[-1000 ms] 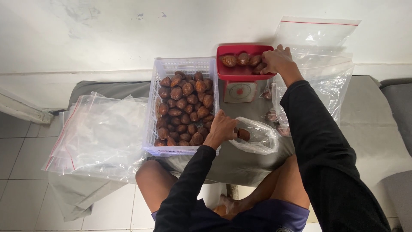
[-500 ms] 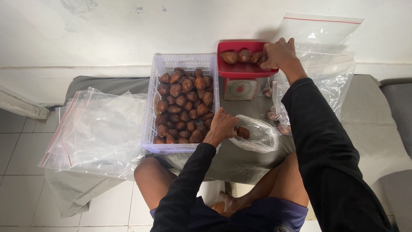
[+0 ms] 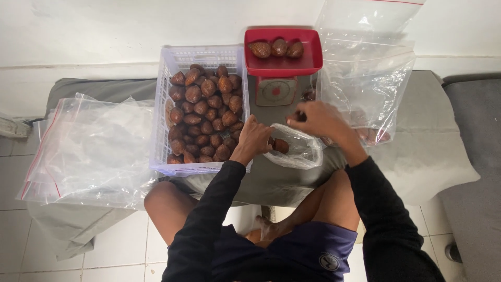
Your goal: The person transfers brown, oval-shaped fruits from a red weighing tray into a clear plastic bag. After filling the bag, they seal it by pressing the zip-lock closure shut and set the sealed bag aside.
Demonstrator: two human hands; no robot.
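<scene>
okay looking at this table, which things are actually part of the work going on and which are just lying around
In use:
- left hand and right hand, both at the mouth of the small clear bag
- brown scaly fruit in that bag
- white crate of fruit
- red scale tray holding three fruits

Lying about:
- stack of empty bags
- grey cushion

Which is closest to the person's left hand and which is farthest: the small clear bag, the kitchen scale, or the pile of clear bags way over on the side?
From the left hand:
1. Small clear bag, touching it on its right.
2. Kitchen scale, up behind, beside the basket.
3. Pile of clear bags, far off on the left.
</scene>
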